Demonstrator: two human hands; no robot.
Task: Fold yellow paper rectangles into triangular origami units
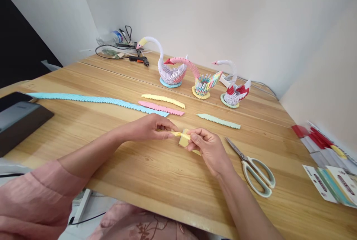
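Note:
Between my two hands is a small folded yellow paper piece. My left hand pinches its left end between thumb and fingers. The other end is in the fingertips of my right hand. Just beneath, partly hidden by my right hand, yellow paper slips lie on the wooden table. Beyond my hands are rows of interlocked folded paper: a long blue strip, a pink strip, a yellow strip and a pale green strip.
Scissors lie right of my right hand. Three paper swans stand at the back. Paper packs sit at the right edge, a dark phone-like device at the left. Pliers and a plastic bottle are back left.

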